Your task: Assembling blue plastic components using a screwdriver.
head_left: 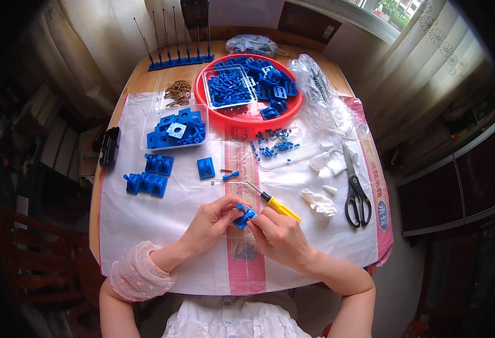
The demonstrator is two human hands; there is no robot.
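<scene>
Between my two hands is a small blue plastic part (242, 222) with a short upright piece on it. My left hand (216, 217) pinches it from the left, fingertips closed on its upper piece. From the right, my right hand (281, 234) has its thumb and forefinger closed at the part's edge; any tiny piece in those fingertips is too small to make out. Just beyond my right hand lies a screwdriver (281, 208) with a yellow and black handle. A single blue plate part (206, 168), a blue peg (230, 176) and a brass-coloured pin (226, 170) lie farther off.
Several assembled blue parts (153, 183) sit at the left, near a clear box of blue plates (174, 141). Behind stands a red basin (299, 107) of blue pieces. Black-handled scissors (357, 197), crumpled tissue (319, 203) and plastic bags (315, 84) lie at the right.
</scene>
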